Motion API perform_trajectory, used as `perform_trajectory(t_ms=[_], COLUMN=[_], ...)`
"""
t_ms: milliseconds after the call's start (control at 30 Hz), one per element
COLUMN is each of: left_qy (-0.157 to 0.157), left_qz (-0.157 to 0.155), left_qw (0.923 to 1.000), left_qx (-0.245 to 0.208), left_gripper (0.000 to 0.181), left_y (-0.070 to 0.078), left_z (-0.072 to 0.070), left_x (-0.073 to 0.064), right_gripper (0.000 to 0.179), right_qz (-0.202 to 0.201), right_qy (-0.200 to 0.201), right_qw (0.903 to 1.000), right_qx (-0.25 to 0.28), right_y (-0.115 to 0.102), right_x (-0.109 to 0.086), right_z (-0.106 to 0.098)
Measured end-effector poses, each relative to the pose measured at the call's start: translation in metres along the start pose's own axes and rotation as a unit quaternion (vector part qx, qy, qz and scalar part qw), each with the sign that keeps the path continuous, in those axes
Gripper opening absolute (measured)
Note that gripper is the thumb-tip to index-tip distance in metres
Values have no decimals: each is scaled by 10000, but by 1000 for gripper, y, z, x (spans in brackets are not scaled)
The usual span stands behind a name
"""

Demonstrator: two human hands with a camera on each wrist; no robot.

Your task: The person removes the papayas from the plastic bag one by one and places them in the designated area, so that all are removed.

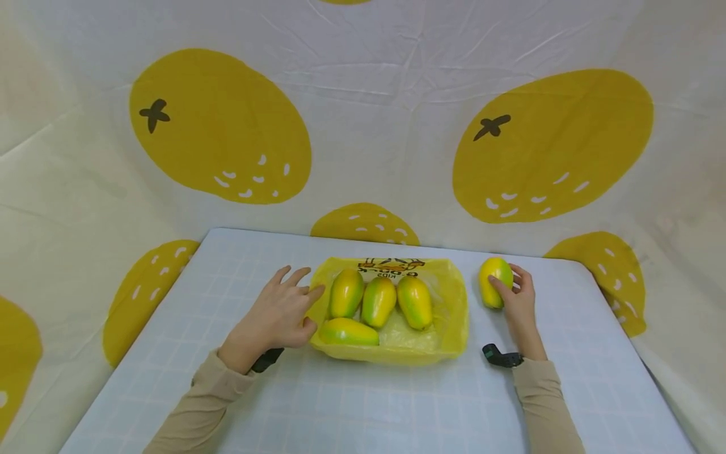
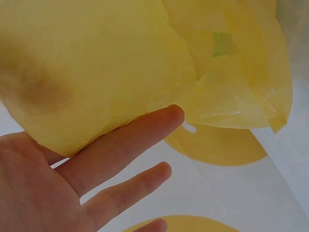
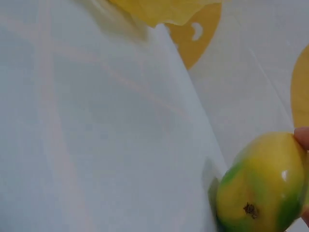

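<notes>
A yellow plastic bag (image 1: 454,315) lies spread open on the table, with several yellow-green papayas (image 1: 379,302) inside it. My left hand (image 1: 278,312) is at the bag's left edge with fingers spread. In the left wrist view, straight fingers (image 2: 125,140) lie along the yellow plastic (image 2: 106,72), which hides part of the hand. To the right of the bag, my right hand (image 1: 518,299) grips another papaya (image 1: 489,277) between thumb and fingers. The right wrist view shows this papaya (image 3: 260,188) with its brown stem end toward the camera; only fingertips appear at the frame's edge.
The table (image 1: 363,403) has a pale checked cover. A white cloth (image 1: 386,126) printed with large yellow fruit hangs behind it and at both sides. Black wrist devices (image 1: 501,357) are strapped on both wrists.
</notes>
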State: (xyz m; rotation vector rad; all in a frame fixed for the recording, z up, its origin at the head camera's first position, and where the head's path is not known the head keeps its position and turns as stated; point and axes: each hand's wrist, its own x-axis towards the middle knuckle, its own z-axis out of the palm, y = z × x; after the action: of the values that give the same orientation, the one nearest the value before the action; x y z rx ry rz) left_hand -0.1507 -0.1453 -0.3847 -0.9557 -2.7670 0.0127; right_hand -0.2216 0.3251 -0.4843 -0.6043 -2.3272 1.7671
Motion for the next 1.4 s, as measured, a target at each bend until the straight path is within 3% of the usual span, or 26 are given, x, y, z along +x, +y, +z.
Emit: perform_trajectory(t_ms=[367, 700, 1067, 1233, 1400], left_qy=[14, 52, -33, -72, -84], left_qz=[-33, -4, -45, -45, -39], left_qw=[10000, 10000, 10000, 10000, 9999], left_qx=[-9, 21, 0, 8, 54], left_gripper=[53, 53, 53, 53, 53], left_y=[-1, -1, -1, -1, -1], left_z=[1, 0, -1, -3, -4], left_x=[0, 0, 0, -1, -1], right_gripper=[79, 78, 83, 81, 82], right_qz=[-469, -558, -999, -1198, -1248], right_qy=[-80, 197, 292, 558, 554], right_qw=[9982, 9977, 9918, 9885, 9879], right_qx=[-364, -330, -744, -741, -736], right_y=[15, 16, 20, 20, 20], right_x=[1, -1, -3, -4, -3], right_z=[12, 19, 22, 23, 23])
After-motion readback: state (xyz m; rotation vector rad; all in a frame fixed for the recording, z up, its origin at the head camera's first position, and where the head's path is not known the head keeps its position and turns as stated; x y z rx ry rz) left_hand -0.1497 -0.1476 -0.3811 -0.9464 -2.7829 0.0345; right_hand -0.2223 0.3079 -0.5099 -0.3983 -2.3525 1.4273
